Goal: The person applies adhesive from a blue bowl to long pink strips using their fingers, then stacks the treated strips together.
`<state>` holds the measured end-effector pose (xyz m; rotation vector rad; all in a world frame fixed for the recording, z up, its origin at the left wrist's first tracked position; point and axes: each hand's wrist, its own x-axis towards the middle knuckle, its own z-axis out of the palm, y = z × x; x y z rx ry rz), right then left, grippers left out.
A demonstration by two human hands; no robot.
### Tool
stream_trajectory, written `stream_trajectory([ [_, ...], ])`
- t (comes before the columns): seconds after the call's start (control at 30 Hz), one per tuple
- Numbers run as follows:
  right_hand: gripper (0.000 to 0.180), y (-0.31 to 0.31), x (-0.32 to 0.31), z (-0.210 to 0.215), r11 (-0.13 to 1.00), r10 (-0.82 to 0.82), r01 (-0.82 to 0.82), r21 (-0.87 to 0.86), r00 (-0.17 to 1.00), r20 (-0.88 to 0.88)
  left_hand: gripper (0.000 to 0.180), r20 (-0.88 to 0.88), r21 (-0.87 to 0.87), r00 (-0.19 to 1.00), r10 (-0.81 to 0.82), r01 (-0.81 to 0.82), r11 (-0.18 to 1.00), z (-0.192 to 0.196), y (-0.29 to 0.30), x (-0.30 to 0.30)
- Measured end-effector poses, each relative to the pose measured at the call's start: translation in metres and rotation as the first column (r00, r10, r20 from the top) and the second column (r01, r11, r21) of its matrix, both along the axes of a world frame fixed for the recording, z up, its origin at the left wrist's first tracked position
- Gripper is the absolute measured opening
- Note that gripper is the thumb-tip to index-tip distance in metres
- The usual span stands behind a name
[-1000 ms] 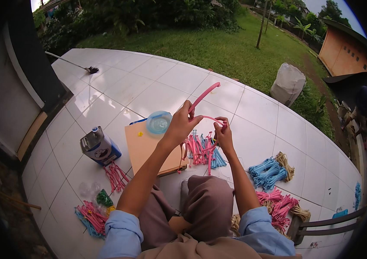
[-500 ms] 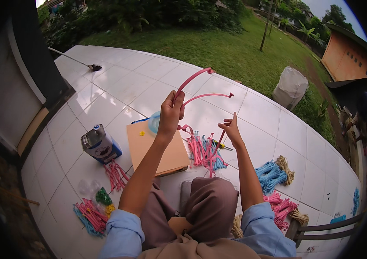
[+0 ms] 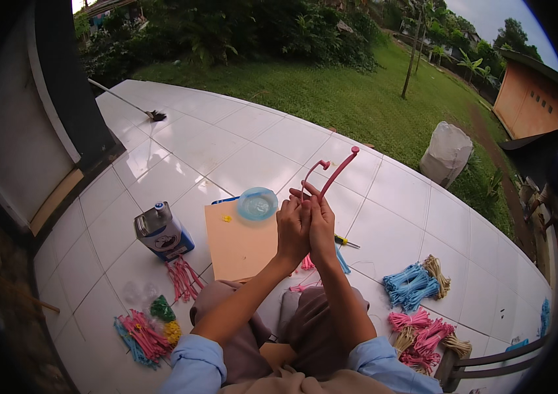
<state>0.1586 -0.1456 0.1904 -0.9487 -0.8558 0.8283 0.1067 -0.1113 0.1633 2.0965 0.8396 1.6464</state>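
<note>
My left hand and my right hand are pressed together in front of me, above my knees. Closed in my left hand are pink plastic straps, whose knobbed ends stick up and away past the fingers. The right fingers wrap against the left ones around the same straps; exactly where each grips is hidden. Below the hands, partly covered by them, lie more pink and blue straps on the tiles. A yellow-handled screwdriver shows just right of my wrists.
A tan board bears a light blue bowl and yellow bits. Left of it stand a blue-and-silver can and pink straps. Blue bundles and pink bundles lie right. A broom rests on the far tiles.
My right hand has come in from the right to meet the left. My left hand has lowered and shifted right with the pink straps, uncovering the blue bowl.
</note>
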Motion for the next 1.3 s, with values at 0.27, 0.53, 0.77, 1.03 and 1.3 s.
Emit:
stream_trajectory([
  [0.27,0.034,-0.019,0.021,0.021,0.927,-0.365,0.375,0.006,0.898,0.245,0.026,0.588,-0.424,0.79,-0.174,0.484,0.766,0.046,0.025,-0.045],
  [0.53,0.033,-0.006,0.072,0.026,0.928,-0.263,0.362,0.084,0.479,0.838,0.038,0.299,-0.554,0.806,-0.512,0.583,0.594,0.061,0.026,-0.101],
  [0.77,0.066,0.037,0.094,0.035,0.748,0.655,-0.028,-0.663,0.189,0.732,0.045,-0.279,0.02,0.949,-0.149,0.161,0.987,0.042,0.019,-0.114],
  [1.03,0.072,0.068,0.085,0.016,0.43,0.894,-0.308,-0.849,0.015,0.447,0.068,-0.602,0.171,0.797,0.044,0.075,0.982,-0.023,0.076,-0.11],
  [1.3,0.068,0.083,0.094,-0.013,0.301,0.939,-0.445,-0.844,-0.015,0.344,0.03,-0.115,-0.363,0.93,-0.349,0.288,0.886,-0.052,0.104,-0.126],
])
